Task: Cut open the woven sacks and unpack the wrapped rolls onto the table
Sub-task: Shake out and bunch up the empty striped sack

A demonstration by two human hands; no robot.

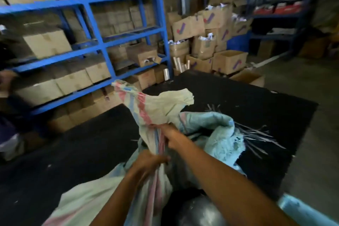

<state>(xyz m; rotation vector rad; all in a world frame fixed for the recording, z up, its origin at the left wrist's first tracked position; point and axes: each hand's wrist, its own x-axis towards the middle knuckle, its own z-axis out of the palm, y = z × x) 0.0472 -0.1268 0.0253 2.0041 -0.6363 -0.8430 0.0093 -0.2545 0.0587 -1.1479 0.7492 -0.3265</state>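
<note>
A cream woven sack with red and blue stripes lies bunched on the black table. My left hand grips its gathered neck low down. My right hand clutches the same bunched fabric a little higher, so the sack's top stands up above my fists. A light blue woven sack with frayed strands lies crumpled just right of my right hand. A dark, shiny wrapped roll shows at the bottom edge, under my right forearm.
Blue metal shelving full of cardboard boxes stands left and behind the table. Stacked open boxes with purple ticks sit on the floor beyond. Someone's sleeve is at the left edge. Concrete floor lies to the right.
</note>
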